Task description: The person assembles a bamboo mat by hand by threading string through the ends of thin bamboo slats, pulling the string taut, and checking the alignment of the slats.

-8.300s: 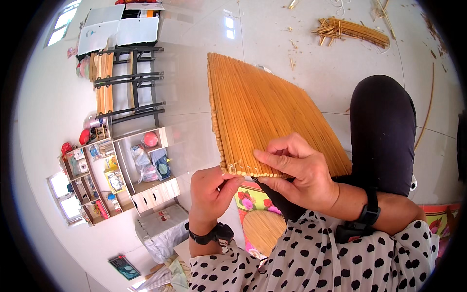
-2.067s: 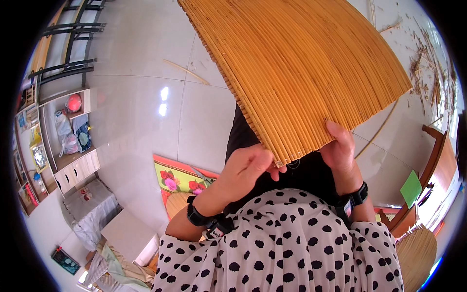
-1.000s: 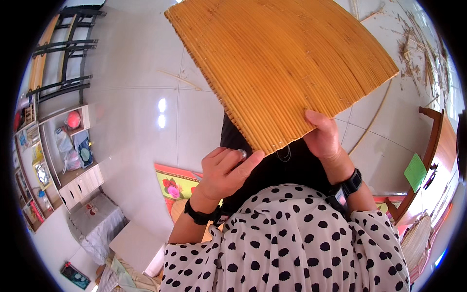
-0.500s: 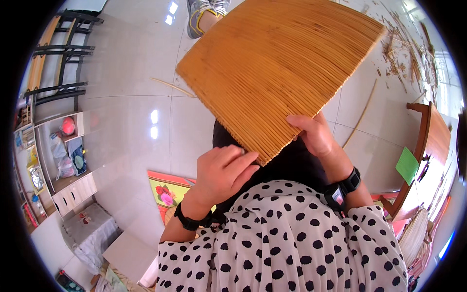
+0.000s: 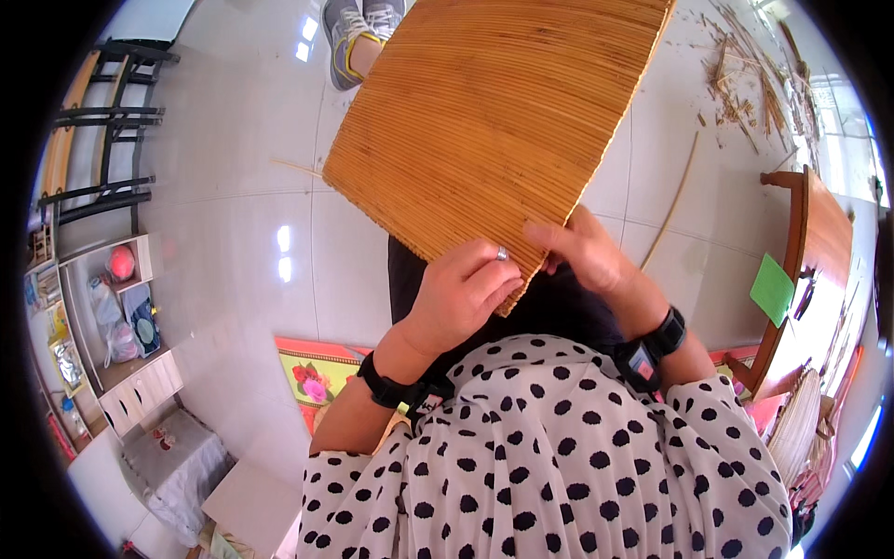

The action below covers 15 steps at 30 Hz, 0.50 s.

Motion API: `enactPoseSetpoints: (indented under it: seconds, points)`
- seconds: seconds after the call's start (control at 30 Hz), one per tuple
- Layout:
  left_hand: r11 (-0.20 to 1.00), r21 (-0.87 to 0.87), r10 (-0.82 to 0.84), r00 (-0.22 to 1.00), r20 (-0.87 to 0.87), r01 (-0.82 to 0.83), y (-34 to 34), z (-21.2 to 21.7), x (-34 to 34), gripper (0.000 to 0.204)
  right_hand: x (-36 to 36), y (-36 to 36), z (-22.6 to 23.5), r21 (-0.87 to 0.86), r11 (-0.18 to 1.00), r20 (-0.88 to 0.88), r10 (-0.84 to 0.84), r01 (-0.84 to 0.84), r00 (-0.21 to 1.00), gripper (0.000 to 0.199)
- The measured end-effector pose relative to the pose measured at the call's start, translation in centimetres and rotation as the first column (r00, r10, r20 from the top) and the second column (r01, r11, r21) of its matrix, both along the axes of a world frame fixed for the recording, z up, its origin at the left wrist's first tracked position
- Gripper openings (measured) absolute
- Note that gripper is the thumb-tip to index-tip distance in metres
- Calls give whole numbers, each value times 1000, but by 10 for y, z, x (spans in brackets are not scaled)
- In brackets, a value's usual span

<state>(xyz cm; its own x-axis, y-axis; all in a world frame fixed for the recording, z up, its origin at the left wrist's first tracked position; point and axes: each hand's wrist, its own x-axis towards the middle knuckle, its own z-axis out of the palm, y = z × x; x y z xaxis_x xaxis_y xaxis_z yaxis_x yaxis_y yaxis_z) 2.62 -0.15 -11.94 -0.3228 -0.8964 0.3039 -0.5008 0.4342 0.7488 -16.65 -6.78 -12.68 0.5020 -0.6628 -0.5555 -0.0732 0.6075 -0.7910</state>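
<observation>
A stiff amber-brown mat (image 5: pixel 484 112) of thin stalks laid side by side slants over my lap, its near corner pointing at my body. My right hand (image 5: pixel 591 252) grips its right edge, thumb on top and fingers underneath. Close to the near corner, my left hand (image 5: pixel 466 289) lies over the mat with its fingers curled and pressed together. A ring shows on one of those fingers. Whether a stalk end or anything small sits in this pinch is hidden. The mat's far end runs out of the picture at the top.
Loose stalks and scraps (image 5: pixel 745 84) litter the tiled floor at the far right. One long stalk (image 5: pixel 672 200) lies right of the mat. A wooden table (image 5: pixel 819 270) stands at the right, shelves (image 5: pixel 121 317) at the left. A person's shoes (image 5: pixel 349 47) are beyond the mat.
My left hand has moved right and up, from beside the near corner onto the mat. The mat has turned slightly and shifted left. My right hand keeps its hold.
</observation>
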Motion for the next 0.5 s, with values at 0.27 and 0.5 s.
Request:
enactPoseSetpoints:
  seconds: [0.27, 0.5]
  points:
    - [991, -116, -61, 993, 101, 72, -2, -11, -8, 13, -6, 27, 2, -40, 990, -108, 131, -136, 985, 25]
    - [953, -254, -137, 984, 113, 162, -5, 7, -14, 17, -6, 37, -4, -312, 945, -200, 33, -96, 979, 24]
